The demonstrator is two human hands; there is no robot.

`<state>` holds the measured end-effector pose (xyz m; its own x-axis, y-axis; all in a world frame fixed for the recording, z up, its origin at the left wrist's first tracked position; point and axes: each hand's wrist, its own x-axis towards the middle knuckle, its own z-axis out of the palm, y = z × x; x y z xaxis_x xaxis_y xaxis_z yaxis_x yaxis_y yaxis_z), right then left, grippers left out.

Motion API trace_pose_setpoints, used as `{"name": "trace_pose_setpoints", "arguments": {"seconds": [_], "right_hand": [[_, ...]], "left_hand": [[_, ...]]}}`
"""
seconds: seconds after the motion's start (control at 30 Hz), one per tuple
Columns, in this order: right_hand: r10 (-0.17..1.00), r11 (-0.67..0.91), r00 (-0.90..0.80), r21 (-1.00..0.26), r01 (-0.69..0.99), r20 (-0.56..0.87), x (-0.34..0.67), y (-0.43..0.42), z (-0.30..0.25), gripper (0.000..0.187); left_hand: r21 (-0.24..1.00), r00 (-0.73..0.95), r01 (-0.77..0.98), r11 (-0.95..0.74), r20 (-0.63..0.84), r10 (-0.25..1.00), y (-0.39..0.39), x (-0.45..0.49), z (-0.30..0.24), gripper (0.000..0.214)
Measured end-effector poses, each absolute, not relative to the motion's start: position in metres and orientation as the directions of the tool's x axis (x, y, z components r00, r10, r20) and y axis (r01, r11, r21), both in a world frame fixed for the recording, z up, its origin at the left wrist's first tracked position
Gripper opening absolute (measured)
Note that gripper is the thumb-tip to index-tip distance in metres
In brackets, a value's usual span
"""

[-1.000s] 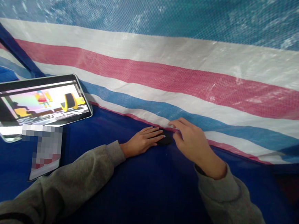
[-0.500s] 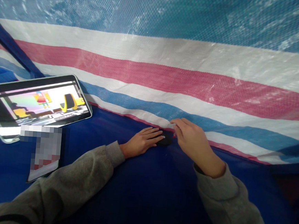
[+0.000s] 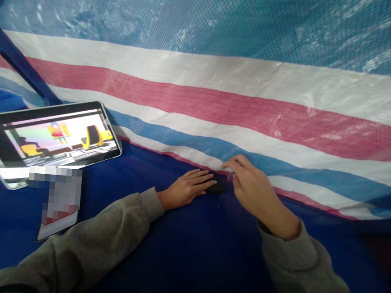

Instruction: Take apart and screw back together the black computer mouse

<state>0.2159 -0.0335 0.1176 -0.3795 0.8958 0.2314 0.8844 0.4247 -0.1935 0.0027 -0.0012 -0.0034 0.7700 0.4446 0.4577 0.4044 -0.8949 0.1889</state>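
Note:
My left hand [image 3: 188, 188] lies flat, fingers stretched out, its fingertips resting on a dark, roundish flat object [image 3: 217, 187] whose kind I cannot make out. To the right, my right hand [image 3: 248, 182] is raised just beside that object with curled, pinching fingers. A tiny red and bluish bit [image 3: 230, 177] shows at its fingers, too small to name. Both hands are by the lower edge of a striped plastic sheet [image 3: 199, 101], over a dark blue surface [image 3: 187, 254].
At the left, a tablet [image 3: 60, 138] with a cartoon on its screen leans at the sheet. In front of it lies a phone-like device [image 3: 59, 226], partly blurred out. A blue frame bar [image 3: 26, 65] slopes down behind the tablet.
My right hand has shifted slightly down and right, and its index finger is more bent. The left hand stays on the dark object. The whole view has moved a little.

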Motion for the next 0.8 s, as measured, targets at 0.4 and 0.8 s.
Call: {"name": "trace_pose_setpoints", "arguments": {"seconds": [0.4, 0.8], "right_hand": [[0.894, 0.426, -0.387, -0.166, 0.889, 0.225, 0.2125, -0.0343, 0.1189, 0.030], [0.868, 0.476, -0.434, -0.154, 0.866, 0.243, 0.2124, -0.0347, 0.1167, 0.037]], "left_hand": [[0.182, 0.772, 0.400, -0.898, 0.461, 0.437, -0.0009, 0.0027, -0.0043, 0.041], [0.188, 0.772, 0.400, -0.897, 0.459, 0.440, -0.0009, 0.0024, -0.0053, 0.042]]}}
